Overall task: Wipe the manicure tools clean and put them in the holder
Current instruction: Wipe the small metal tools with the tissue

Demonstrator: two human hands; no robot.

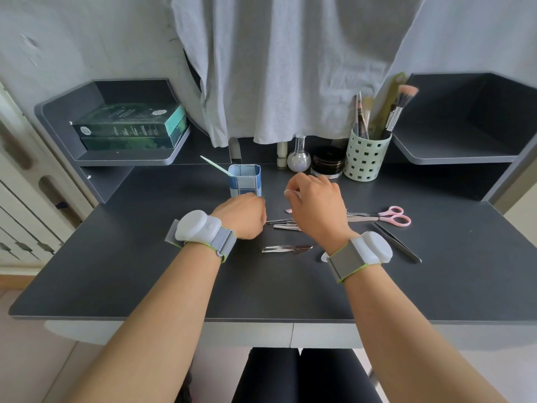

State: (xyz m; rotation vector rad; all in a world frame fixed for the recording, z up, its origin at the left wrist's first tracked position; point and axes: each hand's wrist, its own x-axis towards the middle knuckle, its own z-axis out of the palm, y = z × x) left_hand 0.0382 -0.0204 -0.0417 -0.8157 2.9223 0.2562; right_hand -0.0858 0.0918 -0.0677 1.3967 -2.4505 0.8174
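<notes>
Nearest you, short of the blue holder (pixel 244 178), one pair of steel tweezers (pixel 286 248) lies unwiped on the desk (pixel 145 271). Your left hand (pixel 242 215) is curled shut just in front of the holder, what it holds I cannot tell. Your right hand (pixel 316 203) pinches something small and white, probably a wipe. More steel tools (pixel 283 223), pink scissors (pixel 390 215) and black tweezers (pixel 396 242) wait right of the holder. Only a pale green stick (pixel 216 165) stands inside it: most work remains

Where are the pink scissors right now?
In the head view, the pink scissors lie flat on the dark desk, to the right of the right hand, in front of the green brush holder.
</notes>
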